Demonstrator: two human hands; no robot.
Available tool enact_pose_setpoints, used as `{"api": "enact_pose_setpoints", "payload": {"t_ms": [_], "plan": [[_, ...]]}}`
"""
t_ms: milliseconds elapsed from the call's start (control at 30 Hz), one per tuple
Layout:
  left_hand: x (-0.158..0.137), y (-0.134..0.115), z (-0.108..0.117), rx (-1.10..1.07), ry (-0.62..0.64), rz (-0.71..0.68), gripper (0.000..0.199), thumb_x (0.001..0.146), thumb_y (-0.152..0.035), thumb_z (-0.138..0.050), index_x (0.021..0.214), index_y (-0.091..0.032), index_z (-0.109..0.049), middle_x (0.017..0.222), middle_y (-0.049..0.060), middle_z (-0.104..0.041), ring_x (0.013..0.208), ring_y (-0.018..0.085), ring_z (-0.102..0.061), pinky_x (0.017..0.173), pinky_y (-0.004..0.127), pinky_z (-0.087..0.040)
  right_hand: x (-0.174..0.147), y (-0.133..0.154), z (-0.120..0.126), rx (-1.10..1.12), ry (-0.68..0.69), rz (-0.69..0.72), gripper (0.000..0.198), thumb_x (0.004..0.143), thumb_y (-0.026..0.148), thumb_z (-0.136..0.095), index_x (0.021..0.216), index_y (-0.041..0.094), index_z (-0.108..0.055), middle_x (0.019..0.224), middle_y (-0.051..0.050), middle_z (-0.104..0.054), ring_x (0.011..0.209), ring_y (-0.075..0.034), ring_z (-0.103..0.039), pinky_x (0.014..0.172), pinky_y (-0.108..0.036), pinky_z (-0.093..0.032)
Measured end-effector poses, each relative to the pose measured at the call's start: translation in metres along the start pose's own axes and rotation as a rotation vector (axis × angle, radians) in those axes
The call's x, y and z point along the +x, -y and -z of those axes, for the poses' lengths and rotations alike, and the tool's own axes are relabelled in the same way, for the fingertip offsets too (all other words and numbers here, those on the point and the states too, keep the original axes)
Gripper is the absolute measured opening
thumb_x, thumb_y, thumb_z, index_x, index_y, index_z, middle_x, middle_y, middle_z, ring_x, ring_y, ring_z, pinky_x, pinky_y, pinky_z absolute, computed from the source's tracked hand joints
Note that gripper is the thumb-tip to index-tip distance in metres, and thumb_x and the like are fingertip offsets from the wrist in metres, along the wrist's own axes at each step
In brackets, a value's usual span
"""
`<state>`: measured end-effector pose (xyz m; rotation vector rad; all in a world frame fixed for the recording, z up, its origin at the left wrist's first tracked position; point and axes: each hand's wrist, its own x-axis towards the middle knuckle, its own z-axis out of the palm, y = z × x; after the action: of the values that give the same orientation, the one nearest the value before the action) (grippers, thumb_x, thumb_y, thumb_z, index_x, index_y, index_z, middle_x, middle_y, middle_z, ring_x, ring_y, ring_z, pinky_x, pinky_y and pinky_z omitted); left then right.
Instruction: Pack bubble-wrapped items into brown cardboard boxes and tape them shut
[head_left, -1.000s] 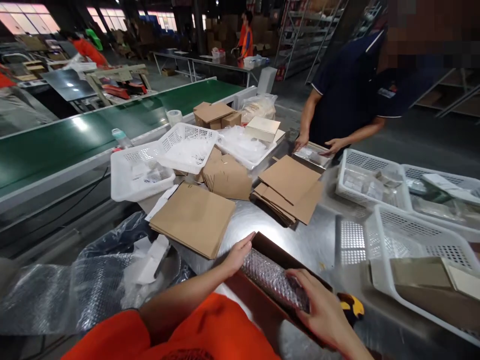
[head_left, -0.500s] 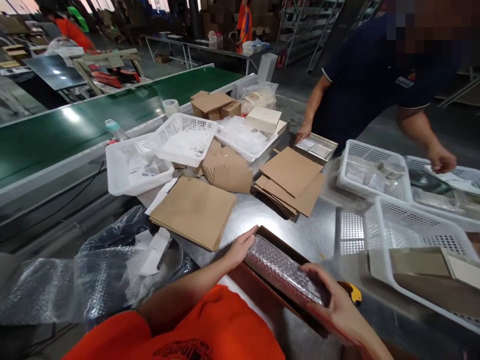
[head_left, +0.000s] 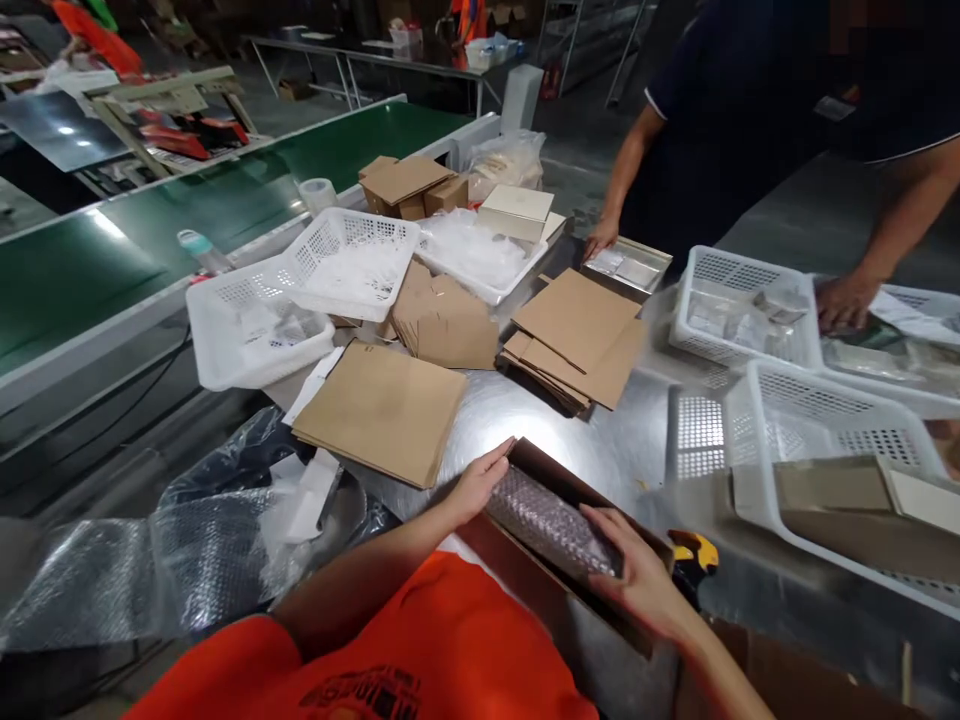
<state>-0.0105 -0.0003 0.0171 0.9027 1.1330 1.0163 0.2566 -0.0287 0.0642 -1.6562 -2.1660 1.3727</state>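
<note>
A long, narrow open cardboard box (head_left: 517, 583) lies slantwise before me at the near edge of the metal table. Inside it sits a package in bubble wrap (head_left: 551, 522), lying lengthwise between the walls. My left hand (head_left: 480, 484) is closed on the box's far left end, thumb and fingers at the rim. Toward the near right end, my right hand (head_left: 636, 572) grips the wrapped package, thumb and fingers on either side of it. Just right of that hand is a yellow and black tool (head_left: 694, 553) whose kind I cannot make out.
Flat cardboard sheets (head_left: 382, 410) and more folded cardboard (head_left: 574, 325) lie beyond the box. White baskets (head_left: 832, 440) stand right and back left. Bubble wrap (head_left: 202, 550) spreads at left. A green conveyor (head_left: 225, 220) runs behind. Across the table a co-worker's hand (head_left: 602, 238) touches a tray.
My right hand has shifted a little up and left along the wrapped package, which sits further from the box's near end. The co-worker's other hand has lowered into a basket. The view has tilted slightly.
</note>
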Motion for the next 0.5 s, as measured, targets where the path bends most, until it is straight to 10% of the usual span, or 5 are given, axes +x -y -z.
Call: {"api": "enact_pose_setpoints", "payload": {"t_ms": [200, 500], "plan": [[0.001, 0.000, 0.000, 0.042, 0.005, -0.016, 0.068, 0.085, -0.059, -0.058, 0.139, -0.018, -0.054, 0.151, 0.007, -0.044, 0.145, 0.027, -0.035, 0.127, 0.044, -0.017, 0.013, -0.001, -0.001, -0.072, 0.200, -0.041, 0.084, 0.063, 0.024, -0.058, 0.143, 0.011, -0.033, 0.149, -0.019, -0.036, 0.140, -0.029, -0.035, 0.118, -0.043, -0.027], [-0.003, -0.002, -0.002, 0.091, 0.009, -0.016, 0.060, 0.090, -0.053, -0.054, 0.139, -0.018, -0.055, 0.151, 0.006, -0.043, 0.145, 0.026, -0.035, 0.126, 0.044, -0.018, 0.052, -0.004, -0.065, -0.504, 0.287, -0.256, 0.084, 0.057, -0.007, -0.055, 0.138, 0.007, -0.039, 0.130, -0.025, -0.052, 0.116, -0.034, -0.059, 0.096, -0.042, -0.048]]}}
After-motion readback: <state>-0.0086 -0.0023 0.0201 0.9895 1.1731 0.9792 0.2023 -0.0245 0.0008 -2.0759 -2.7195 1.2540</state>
